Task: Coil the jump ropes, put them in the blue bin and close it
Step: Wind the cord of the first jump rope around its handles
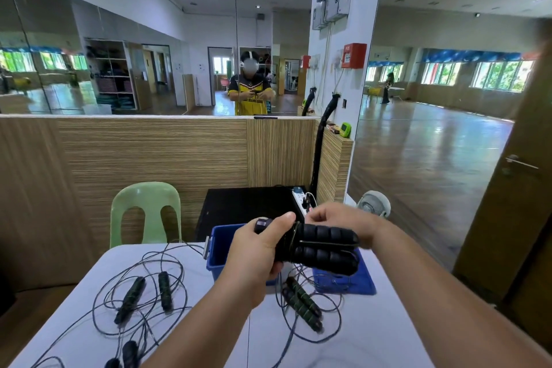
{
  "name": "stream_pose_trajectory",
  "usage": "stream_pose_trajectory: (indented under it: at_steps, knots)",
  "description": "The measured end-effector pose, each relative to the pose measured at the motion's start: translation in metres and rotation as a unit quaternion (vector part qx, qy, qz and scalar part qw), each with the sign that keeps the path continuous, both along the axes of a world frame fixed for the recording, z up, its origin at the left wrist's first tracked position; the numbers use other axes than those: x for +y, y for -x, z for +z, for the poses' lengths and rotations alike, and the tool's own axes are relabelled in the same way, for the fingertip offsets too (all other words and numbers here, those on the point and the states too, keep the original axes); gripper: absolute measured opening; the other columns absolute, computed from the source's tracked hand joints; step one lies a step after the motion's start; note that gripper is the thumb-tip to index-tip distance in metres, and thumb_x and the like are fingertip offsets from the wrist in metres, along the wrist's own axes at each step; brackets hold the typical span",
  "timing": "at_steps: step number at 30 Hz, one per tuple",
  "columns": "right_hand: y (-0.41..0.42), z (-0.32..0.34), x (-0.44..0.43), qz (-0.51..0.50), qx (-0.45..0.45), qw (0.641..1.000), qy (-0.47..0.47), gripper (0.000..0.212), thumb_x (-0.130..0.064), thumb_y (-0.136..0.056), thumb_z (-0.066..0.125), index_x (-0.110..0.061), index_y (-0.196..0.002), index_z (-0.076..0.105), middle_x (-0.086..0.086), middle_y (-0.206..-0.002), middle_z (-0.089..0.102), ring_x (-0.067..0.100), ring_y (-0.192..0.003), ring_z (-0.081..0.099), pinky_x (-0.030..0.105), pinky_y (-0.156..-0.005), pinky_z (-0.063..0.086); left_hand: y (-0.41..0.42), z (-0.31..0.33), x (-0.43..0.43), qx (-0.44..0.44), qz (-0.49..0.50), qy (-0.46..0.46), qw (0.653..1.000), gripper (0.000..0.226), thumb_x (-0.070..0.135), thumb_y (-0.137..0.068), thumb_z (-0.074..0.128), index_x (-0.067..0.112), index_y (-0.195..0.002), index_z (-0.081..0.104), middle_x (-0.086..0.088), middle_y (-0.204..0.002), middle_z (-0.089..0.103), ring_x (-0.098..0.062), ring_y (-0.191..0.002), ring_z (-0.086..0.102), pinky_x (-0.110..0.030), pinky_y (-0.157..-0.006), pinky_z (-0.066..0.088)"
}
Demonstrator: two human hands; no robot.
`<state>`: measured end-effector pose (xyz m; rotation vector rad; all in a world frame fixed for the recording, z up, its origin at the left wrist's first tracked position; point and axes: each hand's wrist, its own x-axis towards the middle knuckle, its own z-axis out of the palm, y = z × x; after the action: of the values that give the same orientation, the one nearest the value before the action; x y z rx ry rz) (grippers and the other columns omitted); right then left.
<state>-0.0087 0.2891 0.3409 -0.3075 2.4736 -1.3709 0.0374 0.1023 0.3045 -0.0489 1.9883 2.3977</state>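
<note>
Fingers of the left hand are clamping the paired handles of one jump rope, cord wrapped round them, above the blue bin at the desk's far edge. Right hand is curling just behind; whether it is pinching cord, cannot tell. Probably finishing the wrap: keeping turns snug and tucking the tail is advisable. Loose ropes are waiting nearer.

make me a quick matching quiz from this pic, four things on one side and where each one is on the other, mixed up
1 blue bin
2 blue lid
3 green chair
4 coiled jump rope

a gripped in the left hand
b flat on the table, right of the bin
c beyond the table, by the wood panel
d open, at the table's far edge

Pairs: 1-d, 2-b, 3-c, 4-a
</note>
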Motion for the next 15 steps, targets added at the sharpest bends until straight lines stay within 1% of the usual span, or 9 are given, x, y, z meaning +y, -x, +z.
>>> stream_pose_trajectory:
  at_steps: [1, 2, 3, 4, 6, 8, 9, 11, 15]
  knots:
    - [0.007, 0.009, -0.002, 0.023, 0.030, 0.996, -0.076, 0.032, -0.013, -0.099, 0.063, -0.012, -0.067, 0.059, -0.001, -0.064, 0.051, 0.010, -0.060, 0.046, 0.025, -0.061, 0.040, 0.000, -0.001, 0.000, 0.010, -0.003, 0.003, 1.000, 0.031, 0.038, -0.087, 0.078, 0.010, -0.086, 0.063, -0.006, -0.063, 0.056, -0.011, -0.043, 0.043, -0.020, -0.037, 0.032]
    - [0.011, 0.018, -0.001, 0.069, 0.056, 0.993, -0.074, 0.034, -0.019, -0.099, 0.067, -0.015, -0.066, 0.059, -0.003, -0.061, 0.050, 0.008, -0.057, 0.045, 0.021, -0.056, 0.039, 0.000, -0.001, -0.001, 0.019, -0.004, 0.007, 1.000, 0.030, 0.036, -0.088, 0.078, 0.010, -0.086, 0.064, -0.005, -0.061, 0.057, -0.010, -0.042, 0.045, -0.020, -0.036, 0.032]
    - [0.013, 0.029, -0.004, 0.079, 0.059, 0.991, -0.094, 0.035, -0.024, -0.098, 0.069, -0.016, -0.065, 0.060, -0.004, -0.060, 0.050, 0.008, -0.055, 0.046, 0.019, -0.052, 0.039, 0.000, -0.002, -0.002, 0.026, -0.002, 0.013, 1.000, 0.029, 0.035, -0.088, 0.078, 0.010, -0.086, 0.064, -0.003, -0.060, 0.058, -0.009, -0.042, 0.046, -0.020, -0.036, 0.033]
    - [0.007, 0.041, -0.010, 0.100, 0.060, 0.983, -0.143, 0.035, -0.029, -0.097, 0.070, -0.018, -0.065, 0.062, -0.006, -0.059, 0.052, 0.007, -0.053, 0.047, 0.019, -0.051, 0.040, 0.001, -0.002, -0.003, 0.030, 0.002, 0.019, 0.999, 0.029, 0.035, -0.089, 0.078, 0.010, -0.086, 0.064, -0.002, -0.058, 0.059, -0.008, -0.041, 0.049, -0.020, -0.036, 0.034]
    - [0.011, 0.059, -0.014, 0.101, 0.070, 0.977, -0.172, 0.034, -0.037, -0.094, 0.071, -0.023, -0.063, 0.067, -0.008, -0.059, 0.054, 0.005, -0.053, 0.047, 0.021, -0.052, 0.042, 0.005, -0.002, -0.006, 0.031, 0.017, 0.023, 0.999, 0.029, 0.035, -0.089, 0.078, 0.010, -0.087, 0.064, -0.002, -0.059, 0.061, -0.009, -0.043, 0.052, -0.020, -0.036, 0.035]
    - [0.005, 0.068, -0.022, 0.087, 0.073, 0.974, -0.197, 0.034, -0.032, -0.095, 0.066, -0.021, -0.063, 0.067, -0.005, -0.059, 0.052, 0.010, -0.053, 0.044, 0.025, -0.052, 0.040, 0.008, -0.004, -0.008, 0.030, 0.034, 0.025, 0.999, 0.030, 0.035, -0.088, 0.080, 0.011, -0.084, 0.063, -0.002, -0.060, 0.061, -0.014, -0.048, 0.054, -0.022, -0.039, 0.037]
    - [0.005, 0.070, -0.024, 0.066, 0.064, 0.976, -0.200, 0.034, -0.027, -0.096, 0.062, -0.018, -0.064, 0.066, -0.004, -0.056, 0.050, 0.012, -0.053, 0.042, 0.026, -0.052, 0.038, 0.010, -0.005, -0.009, 0.032, 0.042, 0.030, 0.998, 0.030, 0.036, -0.087, 0.080, 0.012, -0.082, 0.062, -0.002, -0.060, 0.061, -0.014, -0.049, 0.053, -0.023, -0.041, 0.039]
    - [-0.001, 0.070, -0.030, 0.038, 0.044, 0.984, -0.168, 0.031, -0.019, -0.095, 0.053, -0.012, -0.068, 0.065, -0.006, -0.051, 0.049, 0.013, -0.049, 0.038, 0.026, -0.048, 0.034, 0.012, -0.007, -0.010, 0.036, 0.055, 0.040, 0.997, 0.033, 0.038, -0.088, 0.079, 0.011, -0.081, 0.062, -0.003, -0.060, 0.061, -0.014, -0.047, 0.052, -0.024, -0.041, 0.040]
    - [-0.014, 0.057, -0.036, 0.011, 0.013, 0.997, -0.073, 0.029, -0.016, -0.096, 0.045, -0.011, -0.077, 0.066, -0.002, -0.057, 0.045, 0.013, -0.048, 0.033, 0.024, -0.045, 0.031, 0.018, -0.014, -0.011, 0.042, 0.087, 0.058, 0.994, 0.041, 0.046, -0.088, 0.077, 0.007, -0.089, 0.063, -0.008, -0.062, 0.062, -0.018, -0.044, 0.054, -0.026, -0.041, 0.040]
